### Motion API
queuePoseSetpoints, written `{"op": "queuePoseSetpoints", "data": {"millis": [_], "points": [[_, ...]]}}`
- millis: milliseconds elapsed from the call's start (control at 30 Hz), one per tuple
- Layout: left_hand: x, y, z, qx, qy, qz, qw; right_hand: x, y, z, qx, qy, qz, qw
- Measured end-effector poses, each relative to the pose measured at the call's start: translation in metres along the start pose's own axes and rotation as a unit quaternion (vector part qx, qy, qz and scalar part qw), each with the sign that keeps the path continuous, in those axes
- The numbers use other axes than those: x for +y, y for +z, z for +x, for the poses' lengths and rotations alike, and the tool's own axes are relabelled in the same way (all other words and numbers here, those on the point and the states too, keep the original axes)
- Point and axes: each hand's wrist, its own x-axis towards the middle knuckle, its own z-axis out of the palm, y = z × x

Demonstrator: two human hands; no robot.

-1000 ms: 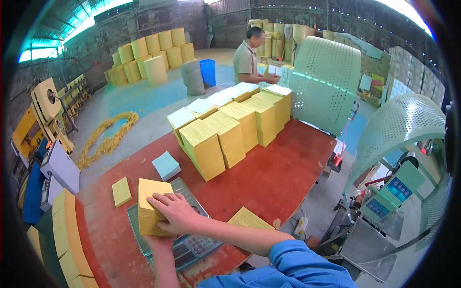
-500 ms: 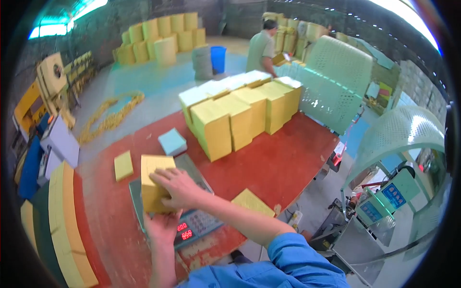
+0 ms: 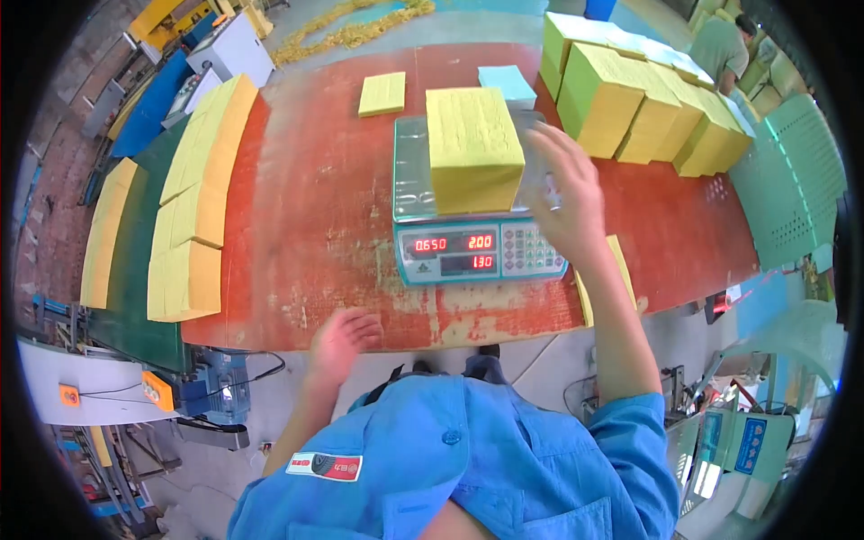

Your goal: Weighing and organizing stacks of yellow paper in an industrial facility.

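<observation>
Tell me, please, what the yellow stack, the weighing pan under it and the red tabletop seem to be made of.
Yellow stack: probably paper, matte and rough, judging by its wrinkled top.
Weighing pan: glossy, likely metal, though possibly plastic-covered; bright reflections show on it.
Red tabletop: dull paint, scuffed to pale patches near the front edge, perhaps over wood.

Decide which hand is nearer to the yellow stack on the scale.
Right. The right hand is close beside the yellow stack, on its right; the left hand is farther, at lower left, by the near edge of the table.
</observation>
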Motion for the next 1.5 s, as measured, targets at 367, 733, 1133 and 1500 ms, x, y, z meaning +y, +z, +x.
{"op": "queuePoseSetpoints", "data": {"millis": [367, 733, 1133, 1500], "points": [[0.02, -0.086, -0.032, 0.157, 0.002, 0.139, 0.978, 0.035, -0.061, -0.229, 0.2, 0.385, 0.015, 0.901], [0.01, -0.001, -0.023, 0.028, -0.065, 0.164, 0.984, 0.04, -0.083, -0.273, 0.177, 0.439, -0.019, 0.881], [-0.146, 0.225, 0.049, -0.228, 0.271, 0.535, 0.767, 0.059, -0.073, -0.254, -0.004, 0.355, -0.129, 0.926], [-0.199, 0.295, 0.059, -0.179, 0.273, 0.568, 0.755, 0.105, -0.117, -0.309, 0.032, 0.605, 0.403, 0.686]]}}
